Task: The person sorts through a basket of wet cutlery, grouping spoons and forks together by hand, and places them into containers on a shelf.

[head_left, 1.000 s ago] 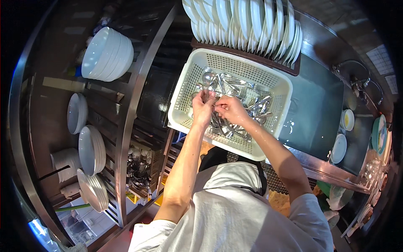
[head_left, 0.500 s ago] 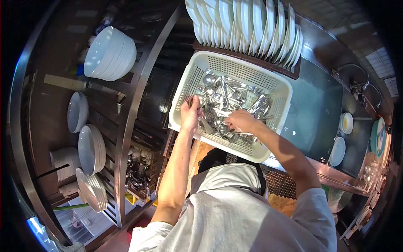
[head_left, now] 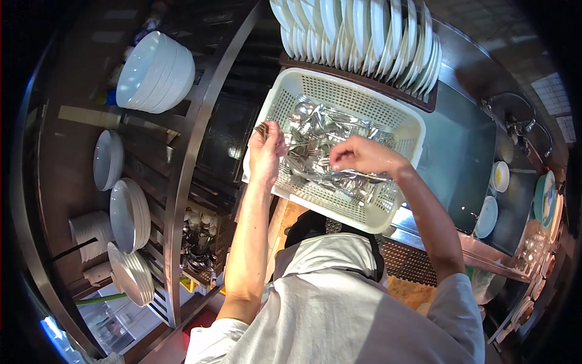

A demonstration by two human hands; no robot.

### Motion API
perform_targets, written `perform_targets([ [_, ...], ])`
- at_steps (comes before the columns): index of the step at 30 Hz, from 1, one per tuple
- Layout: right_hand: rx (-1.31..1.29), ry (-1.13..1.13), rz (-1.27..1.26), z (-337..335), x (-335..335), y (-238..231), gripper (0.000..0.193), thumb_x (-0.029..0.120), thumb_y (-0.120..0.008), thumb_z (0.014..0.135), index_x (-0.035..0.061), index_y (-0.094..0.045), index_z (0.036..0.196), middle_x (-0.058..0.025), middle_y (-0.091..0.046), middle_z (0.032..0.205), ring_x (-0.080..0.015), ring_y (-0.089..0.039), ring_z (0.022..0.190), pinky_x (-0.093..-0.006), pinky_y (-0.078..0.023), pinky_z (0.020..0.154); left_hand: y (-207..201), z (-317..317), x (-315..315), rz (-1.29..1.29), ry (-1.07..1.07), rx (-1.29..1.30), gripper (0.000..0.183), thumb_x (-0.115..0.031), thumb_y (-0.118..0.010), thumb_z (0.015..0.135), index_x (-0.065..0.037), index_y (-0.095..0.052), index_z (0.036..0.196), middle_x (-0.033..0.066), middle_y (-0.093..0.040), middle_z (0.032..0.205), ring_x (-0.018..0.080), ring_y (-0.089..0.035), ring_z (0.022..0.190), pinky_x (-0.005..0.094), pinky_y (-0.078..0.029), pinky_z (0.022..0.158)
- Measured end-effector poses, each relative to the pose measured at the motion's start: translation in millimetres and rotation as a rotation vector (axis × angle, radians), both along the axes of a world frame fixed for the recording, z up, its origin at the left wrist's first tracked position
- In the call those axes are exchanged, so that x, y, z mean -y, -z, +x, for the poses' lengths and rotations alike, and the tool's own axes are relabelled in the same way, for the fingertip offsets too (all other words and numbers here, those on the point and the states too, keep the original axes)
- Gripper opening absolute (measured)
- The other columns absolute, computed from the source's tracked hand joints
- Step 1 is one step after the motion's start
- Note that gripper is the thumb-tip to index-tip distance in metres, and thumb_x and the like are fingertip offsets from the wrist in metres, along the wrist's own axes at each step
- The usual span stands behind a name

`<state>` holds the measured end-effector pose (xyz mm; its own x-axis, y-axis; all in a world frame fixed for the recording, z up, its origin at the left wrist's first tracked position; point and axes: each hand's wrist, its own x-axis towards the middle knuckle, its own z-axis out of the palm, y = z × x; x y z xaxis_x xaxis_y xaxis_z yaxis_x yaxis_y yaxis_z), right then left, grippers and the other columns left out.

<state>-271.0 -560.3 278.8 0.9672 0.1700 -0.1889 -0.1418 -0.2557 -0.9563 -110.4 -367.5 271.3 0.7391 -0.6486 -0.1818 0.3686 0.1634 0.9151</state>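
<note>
At left edge of basket, your left hand clamps fingers on utensils; right hand curls above loose cutlery inside, cannot tell whether fingers meet.

Cutlery in the left hand mostly hidden, plates cut off by the top edge

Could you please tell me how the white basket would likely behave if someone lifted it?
The basket would probably feel heavy, since much metal cutlery lies in it. Its thin, perforated walls look like moulded plastic, so they may flex slightly. The loose, jumbled pieces would likely slide if it tilted.
</note>
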Motion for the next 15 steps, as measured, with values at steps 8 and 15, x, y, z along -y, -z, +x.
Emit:
perform_targets([
  [8, 0.088, 0.36, 0.368, 24.9, -10.7, 32.2, 0.009, 0.006, -0.062, 0.093, 0.0016, -0.06, 0.1, 0.0007, -0.059, 0.09, -0.0058, -0.057, 0.085, -0.0247, -0.049, 0.075, 4.8, -28.1, 13.5, 0.238, 0.012, 0.111, 0.032, -0.03, -0.049, 0.103, -0.002, -0.062, 0.111, 0.0044, -0.063, 0.088, 0.0092, -0.058, 0.076, 0.0218, -0.048, 0.062],
  [15, 0.37, 0.546, -0.16, 18.5, -70.3, 48.7, 0.013, 0.008, -0.064, 0.084, 0.0008, -0.061, 0.095, -0.0143, -0.063, 0.094, -0.0317, -0.063, 0.084, -0.039, -0.049, 0.074, 19.2, -46.1, 27.1, 0.081, -0.041, -0.1, 0.043, -0.034, -0.044, 0.104, 0.003, -0.056, 0.124, 0.0093, -0.065, 0.101, 0.0136, -0.061, 0.091, 0.0268, -0.05, 0.08],
])
